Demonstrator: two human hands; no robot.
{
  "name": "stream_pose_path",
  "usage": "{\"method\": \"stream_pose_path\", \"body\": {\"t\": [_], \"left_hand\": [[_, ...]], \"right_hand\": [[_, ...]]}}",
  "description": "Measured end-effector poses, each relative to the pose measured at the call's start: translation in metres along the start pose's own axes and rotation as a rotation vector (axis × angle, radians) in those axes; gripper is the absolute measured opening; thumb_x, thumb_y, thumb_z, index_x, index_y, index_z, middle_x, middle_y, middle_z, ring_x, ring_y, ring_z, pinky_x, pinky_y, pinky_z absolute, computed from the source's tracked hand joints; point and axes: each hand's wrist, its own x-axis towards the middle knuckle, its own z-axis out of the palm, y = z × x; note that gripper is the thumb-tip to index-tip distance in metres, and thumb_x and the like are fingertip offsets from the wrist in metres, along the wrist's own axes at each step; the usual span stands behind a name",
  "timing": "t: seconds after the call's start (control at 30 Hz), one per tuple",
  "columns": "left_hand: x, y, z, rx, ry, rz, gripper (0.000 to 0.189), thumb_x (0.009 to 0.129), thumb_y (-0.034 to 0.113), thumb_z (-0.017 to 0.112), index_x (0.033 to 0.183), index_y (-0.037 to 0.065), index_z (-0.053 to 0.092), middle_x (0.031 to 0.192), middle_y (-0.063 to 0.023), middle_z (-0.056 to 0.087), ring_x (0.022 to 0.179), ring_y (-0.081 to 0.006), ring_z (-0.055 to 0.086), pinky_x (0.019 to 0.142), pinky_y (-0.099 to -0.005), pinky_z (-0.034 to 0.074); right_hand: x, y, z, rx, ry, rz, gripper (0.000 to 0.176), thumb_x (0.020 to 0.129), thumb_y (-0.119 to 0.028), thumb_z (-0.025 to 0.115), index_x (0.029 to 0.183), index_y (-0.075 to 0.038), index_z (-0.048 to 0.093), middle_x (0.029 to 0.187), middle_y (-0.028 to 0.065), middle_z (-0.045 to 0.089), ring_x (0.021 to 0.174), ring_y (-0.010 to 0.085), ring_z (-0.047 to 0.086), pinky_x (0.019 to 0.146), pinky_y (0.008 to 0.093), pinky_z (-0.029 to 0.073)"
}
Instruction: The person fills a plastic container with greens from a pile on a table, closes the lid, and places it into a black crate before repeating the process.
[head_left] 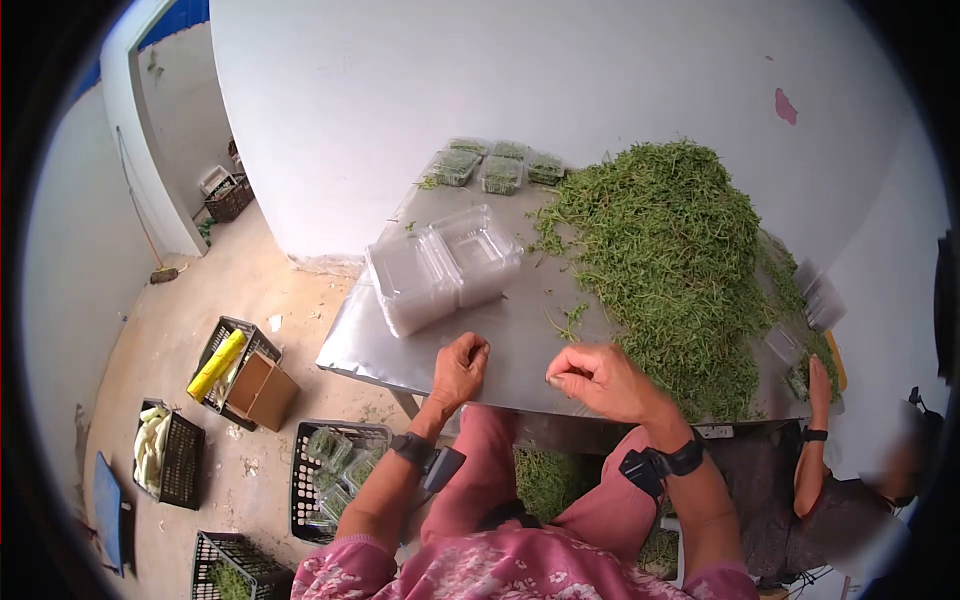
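My left hand (460,370) is curled closed over the front edge of the metal table, just below the clear plastic clamshell boxes (440,270). These boxes are nested in an open-lidded stack. To the right, my right hand (602,382) is closed too, thumb against the bent fingers, above the table edge. What either hand holds, if anything, is too hidden to make out. A large heap of green leafy stems (670,270) lies right of my right hand, with a loose sprig (570,322) between it and the boxes.
Filled clamshells (501,174) stand at the table's far edge. On the floor at left are black crates (180,460), a cardboard box (262,390) and a crate of packed boxes (340,470). A co-worker's hand (819,385) is by the heap at right.
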Motion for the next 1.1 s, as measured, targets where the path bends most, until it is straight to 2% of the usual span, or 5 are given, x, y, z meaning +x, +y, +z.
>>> {"method": "stream_pose_path", "body": {"t": [0.17, 0.33, 0.43, 0.53, 1.1], "left_hand": [[-0.005, -0.002, 0.004, 0.1, 0.016, 0.008, 0.013, 0.085, 0.016, 0.061, 0.088, 0.003, 0.064, 0.086, -0.0233, 0.065, 0.079, -0.0437, 0.061, 0.066, -0.0476, 0.049], [-0.004, -0.039, 0.019, 0.106, 0.037, 0.08, 0.019, 0.081, 0.022, 0.064, 0.086, 0.003, 0.065, 0.081, -0.0235, 0.065, 0.081, -0.0443, 0.062, 0.068, -0.0484, 0.05], [-0.003, -0.053, 0.021, 0.185, -0.041, 0.175, 0.023, 0.082, 0.024, 0.063, 0.095, 0.006, 0.066, 0.09, -0.023, 0.067, 0.088, -0.0434, 0.062, 0.075, -0.0491, 0.049], [-0.007, -0.049, 0.011, 0.051, -0.072, 0.105, 0.032, 0.081, 0.028, 0.064, 0.105, 0.007, 0.065, 0.1, -0.0224, 0.067, 0.097, -0.042, 0.061, 0.081, -0.0479, 0.048], [-0.005, -0.088, 0.035, 0.201, -0.049, 0.026, 0.036, 0.08, 0.028, 0.064, 0.109, 0.008, 0.063, 0.106, -0.0218, 0.066, 0.101, -0.041, 0.06, 0.085, -0.0463, 0.048]], "right_hand": [[0.089, -0.018, 0.038, -0.059, 0.05, -0.315, 0.01, 0.086, -0.008, 0.066, 0.091, 0.0, 0.064, 0.082, 0.008, 0.062, 0.072, 0.0153, 0.059, 0.063, 0.0288, 0.046], [0.161, -0.01, 0.106, -0.323, 0.203, -0.429, 0.027, 0.084, -0.027, 0.071, 0.096, -0.004, 0.062, 0.101, 0.0118, 0.058, 0.099, 0.0291, 0.056, 0.087, 0.0418, 0.041], [0.182, -0.01, 0.132, -0.447, 0.21, -0.321, 0.036, 0.082, -0.035, 0.073, 0.099, -0.005, 0.063, 0.105, 0.0098, 0.055, 0.105, 0.0281, 0.051, 0.09, 0.0441, 0.036], [0.198, 0.009, 0.157, -0.54, 0.223, -0.263, 0.039, 0.081, -0.038, 0.073, 0.098, -0.004, 0.063, 0.101, 0.0096, 0.055, 0.101, 0.0265, 0.051, 0.087, 0.0432, 0.036], [0.205, 0.024, 0.166, -0.541, 0.25, -0.291, 0.025, 0.084, -0.038, 0.067, 0.082, -0.012, 0.067, 0.09, 0.0079, 0.063, 0.092, 0.0305, 0.059, 0.08, 0.0478, 0.041]]}}
